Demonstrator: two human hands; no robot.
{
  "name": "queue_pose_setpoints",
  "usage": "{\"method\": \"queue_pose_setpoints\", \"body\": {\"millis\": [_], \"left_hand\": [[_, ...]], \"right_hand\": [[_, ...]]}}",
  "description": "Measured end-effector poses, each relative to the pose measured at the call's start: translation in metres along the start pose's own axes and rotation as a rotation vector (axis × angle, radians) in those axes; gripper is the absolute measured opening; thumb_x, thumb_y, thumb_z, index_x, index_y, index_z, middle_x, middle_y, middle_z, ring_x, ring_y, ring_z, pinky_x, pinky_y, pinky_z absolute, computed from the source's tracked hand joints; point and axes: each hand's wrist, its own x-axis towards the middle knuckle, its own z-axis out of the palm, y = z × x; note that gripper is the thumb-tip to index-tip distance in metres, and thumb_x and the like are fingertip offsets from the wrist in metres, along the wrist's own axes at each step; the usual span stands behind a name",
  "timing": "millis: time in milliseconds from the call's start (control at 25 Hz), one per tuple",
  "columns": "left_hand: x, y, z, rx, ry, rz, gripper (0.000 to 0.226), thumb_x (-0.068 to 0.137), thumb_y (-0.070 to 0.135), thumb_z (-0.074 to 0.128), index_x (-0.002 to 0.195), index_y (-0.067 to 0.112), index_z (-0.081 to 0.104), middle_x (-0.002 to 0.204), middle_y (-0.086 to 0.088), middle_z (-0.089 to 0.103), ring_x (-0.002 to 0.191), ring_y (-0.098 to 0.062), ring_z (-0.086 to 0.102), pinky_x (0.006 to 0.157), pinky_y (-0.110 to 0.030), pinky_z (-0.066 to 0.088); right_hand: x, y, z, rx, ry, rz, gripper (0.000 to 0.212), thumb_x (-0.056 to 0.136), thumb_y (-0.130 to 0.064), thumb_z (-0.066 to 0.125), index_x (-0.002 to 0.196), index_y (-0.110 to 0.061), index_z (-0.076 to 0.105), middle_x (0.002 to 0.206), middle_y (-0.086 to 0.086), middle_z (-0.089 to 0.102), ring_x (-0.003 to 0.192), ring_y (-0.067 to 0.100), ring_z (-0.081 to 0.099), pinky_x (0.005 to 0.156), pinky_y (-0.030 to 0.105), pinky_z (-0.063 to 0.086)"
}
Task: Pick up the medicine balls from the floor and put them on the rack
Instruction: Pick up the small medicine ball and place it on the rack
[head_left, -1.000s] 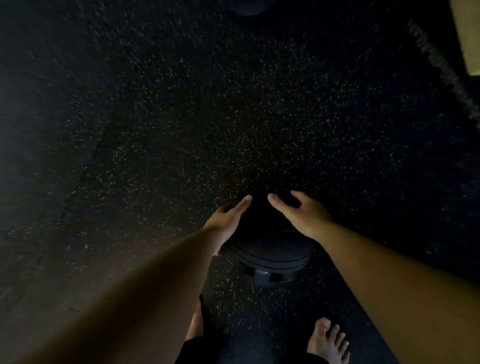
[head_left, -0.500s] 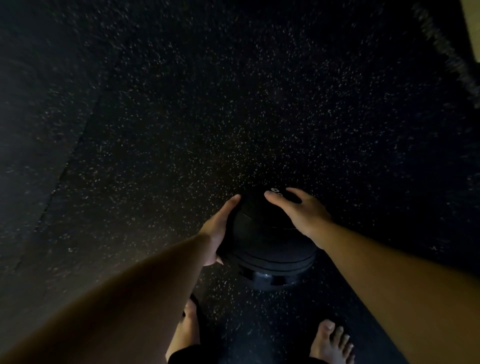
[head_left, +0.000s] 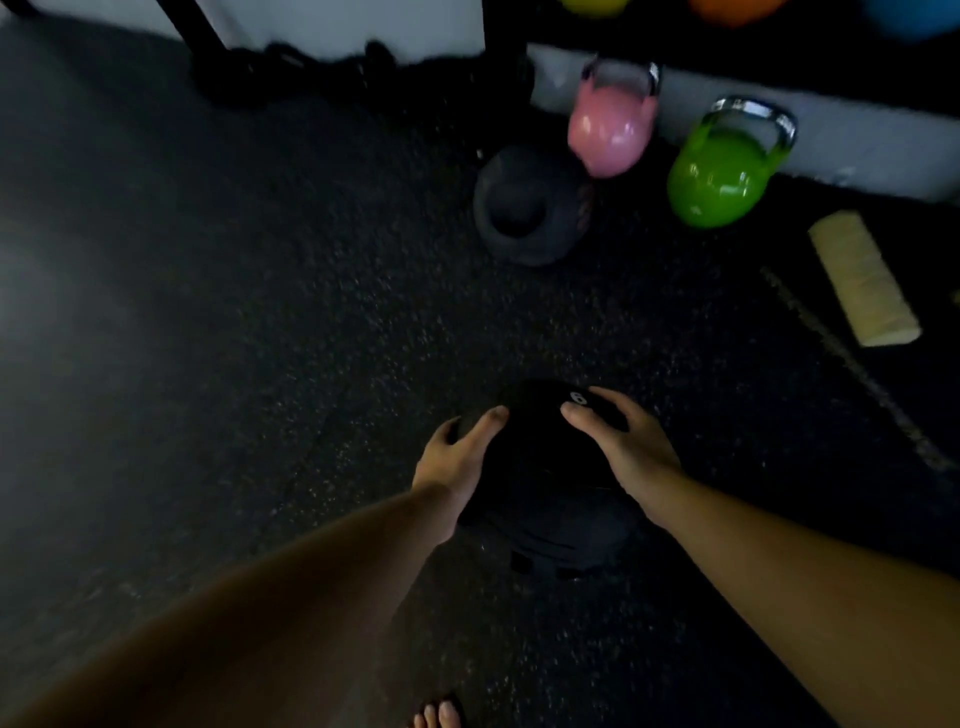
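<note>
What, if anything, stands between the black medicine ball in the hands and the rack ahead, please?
The left hand and right hand clasp the black medicine ball. On the floor ahead lie a dark ball, a pink kettlebell and a green kettlebell, in front of the rack.

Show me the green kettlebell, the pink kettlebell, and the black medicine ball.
green kettlebell (head_left: 714, 179), head view, on its round body.
pink kettlebell (head_left: 608, 130), head view, on its body.
black medicine ball (head_left: 540, 447), head view, on its top between the hands.
</note>
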Motion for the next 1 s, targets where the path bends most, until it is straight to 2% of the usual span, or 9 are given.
{"method": "queue_pose_setpoints", "body": {"millis": [160, 280, 440, 560, 640, 720, 880, 1000], "left_hand": [[-0.081, 0.156, -0.038, -0.048, -0.006, 0.205, 0.112, 0.051, 0.091, 0.072, 0.148, 0.036, 0.057, 0.138, -0.005, 0.067, 0.115, -0.03, 0.067, 0.096, -0.046, 0.057], [-0.175, 0.284, -0.069, -0.119, 0.005, 0.412, 0.111, 0.051, 0.088, 0.075, 0.146, 0.033, 0.059, 0.137, -0.006, 0.069, 0.119, -0.033, 0.069, 0.104, -0.051, 0.056], [-0.306, 0.422, -0.107, -0.225, -0.002, 0.675, 0.098, 0.052, 0.083, 0.076, 0.136, 0.032, 0.066, 0.125, -0.005, 0.075, 0.11, -0.032, 0.073, 0.1, -0.05, 0.059], [-0.41, 0.509, -0.138, -0.266, -0.044, 0.845, 0.079, 0.054, 0.083, 0.073, 0.117, 0.035, 0.07, 0.114, -0.002, 0.078, 0.104, -0.029, 0.074, 0.098, -0.048, 0.06], [-0.479, 0.561, -0.155, -0.287, -0.086, 0.955, 0.074, 0.054, 0.08, 0.074, 0.111, 0.033, 0.071, 0.112, -0.002, 0.079, 0.104, -0.028, 0.075, 0.099, -0.048, 0.06], [-0.531, 0.606, -0.169, -0.327, -0.119, 1.057, 0.08, 0.054, 0.077, 0.077, 0.118, 0.029, 0.073, 0.113, -0.002, 0.079, 0.105, -0.027, 0.076, 0.099, -0.048, 0.06], [-0.599, 0.682, -0.181, -0.344, -0.147, 1.188, 0.086, 0.055, 0.077, 0.08, 0.124, 0.028, 0.073, 0.115, -0.002, 0.079, 0.104, -0.027, 0.076, 0.097, -0.047, 0.061], [-0.612, 0.744, -0.168, -0.366, -0.151, 1.261, 0.091, 0.052, 0.076, 0.082, 0.128, 0.026, 0.073, 0.117, -0.004, 0.079, 0.105, -0.029, 0.076, 0.098, -0.047, 0.061]], "right_hand": [[-0.04, -0.183, -0.041, 0.012, 0.066, -0.213, 0.089, 0.051, -0.082, 0.072, 0.13, -0.042, 0.065, 0.131, -0.004, 0.066, 0.119, 0.019, 0.062, 0.105, 0.043, 0.049], [-0.097, -0.332, -0.082, 0.034, 0.146, -0.388, 0.091, 0.051, -0.082, 0.071, 0.131, -0.04, 0.065, 0.128, -0.004, 0.069, 0.116, 0.018, 0.064, 0.104, 0.04, 0.05], [-0.184, -0.511, -0.14, 0.003, 0.228, -0.658, 0.097, 0.046, -0.09, 0.07, 0.131, -0.044, 0.065, 0.115, -0.018, 0.065, 0.103, 0.002, 0.064, 0.085, 0.017, 0.048], [-0.268, -0.632, -0.182, -0.024, 0.271, -0.806, 0.111, 0.038, -0.098, 0.068, 0.133, -0.042, 0.064, 0.127, -0.01, 0.068, 0.113, 0.01, 0.064, 0.098, 0.028, 0.048], [-0.326, -0.698, -0.206, -0.003, 0.332, -0.899, 0.11, 0.041, -0.095, 0.072, 0.136, -0.039, 0.063, 0.133, -0.006, 0.067, 0.12, 0.013, 0.062, 0.107, 0.033, 0.046], [-0.375, -0.749, -0.223, 0.014, 0.391, -0.996, 0.104, 0.046, -0.089, 0.074, 0.135, -0.037, 0.064, 0.135, -0.005, 0.066, 0.123, 0.014, 0.061, 0.11, 0.036, 0.045], [-0.427, -0.823, -0.255, 0.08, 0.468, -1.174, 0.1, 0.049, -0.082, 0.076, 0.134, -0.032, 0.066, 0.128, -0.008, 0.068, 0.117, 0.009, 0.063, 0.103, 0.025, 0.046], [-0.42, -0.868, -0.28, 0.158, 0.51, -1.258, 0.094, 0.051, -0.077, 0.079, 0.132, -0.031, 0.067, 0.126, -0.007, 0.069, 0.115, 0.009, 0.064, 0.105, 0.029, 0.048]]}}
